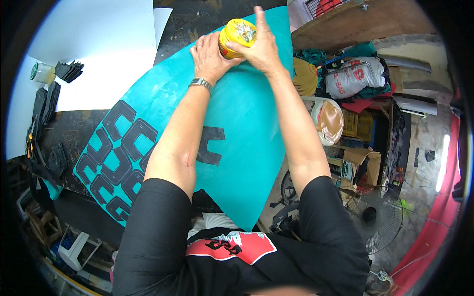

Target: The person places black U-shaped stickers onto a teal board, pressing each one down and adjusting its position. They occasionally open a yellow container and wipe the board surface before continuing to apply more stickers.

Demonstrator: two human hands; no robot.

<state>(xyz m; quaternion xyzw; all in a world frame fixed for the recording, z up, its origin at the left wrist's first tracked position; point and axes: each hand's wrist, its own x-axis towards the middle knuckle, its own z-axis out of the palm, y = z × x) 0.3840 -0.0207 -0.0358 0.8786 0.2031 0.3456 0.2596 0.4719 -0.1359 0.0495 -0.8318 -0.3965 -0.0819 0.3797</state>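
A yellow open tin (237, 35) with pale paste inside sits at the far end of a large teal sheet (247, 138). My left hand (210, 56), with a metal watch at the wrist, grips the tin's left side. My right hand (261, 47) wraps the tin's right side and rim, index finger pointing away. Several black U-shaped cut pieces (118, 153) lie stuck on the sheet's left part, and a single black piece (211, 145) lies between my forearms.
White sheets (98, 49) cover the dark worktable at the upper left, with a small jar (42, 73) and stacks of black cut pieces (47, 106) beside them. To the right are bags (353, 76), boxes and a floor fan (377, 217).
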